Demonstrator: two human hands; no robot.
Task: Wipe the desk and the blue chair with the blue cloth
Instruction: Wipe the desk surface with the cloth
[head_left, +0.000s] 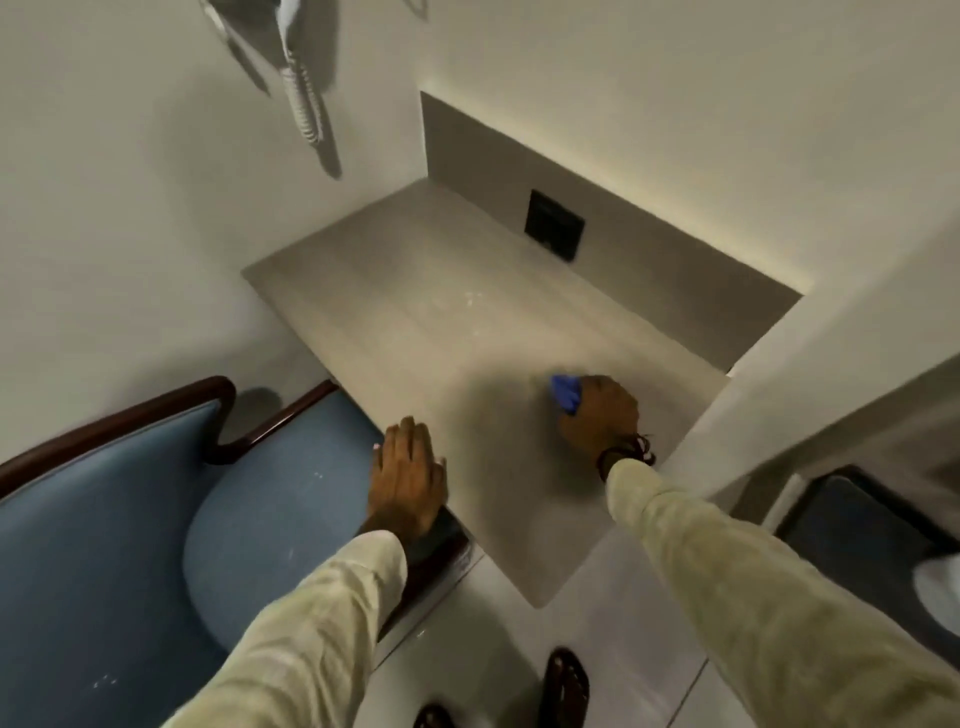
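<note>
The grey desk (441, 322) fills a wall niche in the middle of the view. My right hand (602, 415) presses the bunched blue cloth (565, 392) onto the desk's near right part; only a corner of the cloth shows past my fingers. My left hand (408, 475) lies flat, fingers spread, on the desk's front left edge, holding nothing. The blue chair (130, 519), with a dark wooden frame, stands at the lower left, its seat tucked partly under the desk.
White walls close the niche on the left and right. A black socket plate (553, 231) sits on the back panel. A coiled grey cord (304, 109) hangs on the left wall. A dark bin (872, 540) stands at the right, and my sandalled feet (563, 686) are on the tiled floor.
</note>
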